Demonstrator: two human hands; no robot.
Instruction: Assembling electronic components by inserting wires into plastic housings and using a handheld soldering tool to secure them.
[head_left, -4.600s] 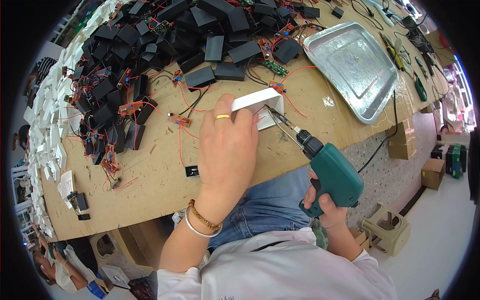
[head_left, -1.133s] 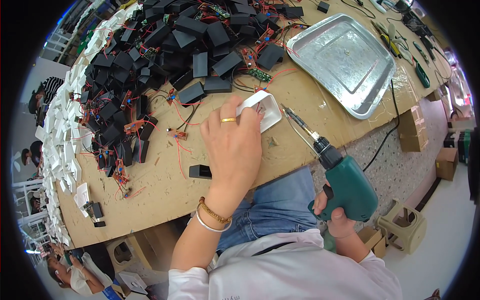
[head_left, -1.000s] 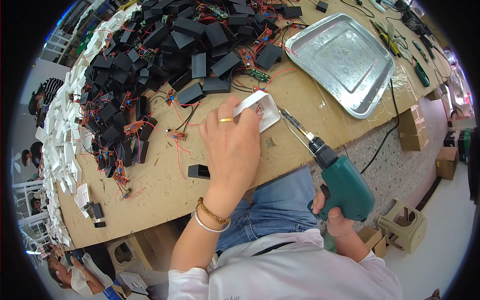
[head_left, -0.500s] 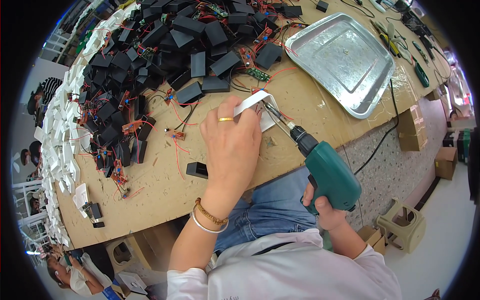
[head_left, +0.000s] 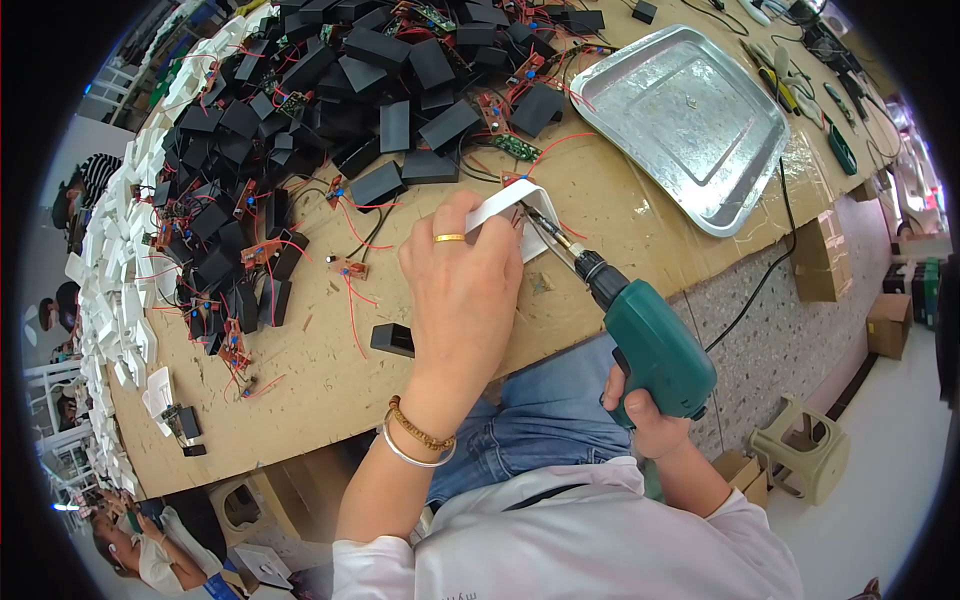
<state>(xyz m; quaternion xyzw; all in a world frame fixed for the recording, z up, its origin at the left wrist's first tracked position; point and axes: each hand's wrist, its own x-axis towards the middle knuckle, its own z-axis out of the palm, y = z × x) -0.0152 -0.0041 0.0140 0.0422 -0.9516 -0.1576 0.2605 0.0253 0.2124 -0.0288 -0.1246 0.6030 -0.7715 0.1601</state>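
Observation:
My left hand (head_left: 463, 275) is closed on a white plastic housing (head_left: 508, 203), its fingers wrapped over the near side at the table's front part. In my right hand (head_left: 650, 420) is a green electric screwdriver (head_left: 660, 345) with a black chuck, gripped by its handle. The screwdriver's bit reaches into the open side of the white housing; its tip and any screw there are hidden. Just beyond the housing lies a small brown circuit board with red wires, partly covered by it. A small black box (head_left: 392, 340) rests left of my left wrist.
A large pile of black boxes (head_left: 430, 65) with wired circuit boards covers the far left. White housings (head_left: 110, 290) line the left edge. A metal tray (head_left: 690, 120) lies right of centre, near pliers (head_left: 780, 90). The tool's black cord (head_left: 765, 290) hangs past the table edge.
The screwdriver has shifted very slightly left and up with my right hand. My left hand keeps its hold on the white housing.

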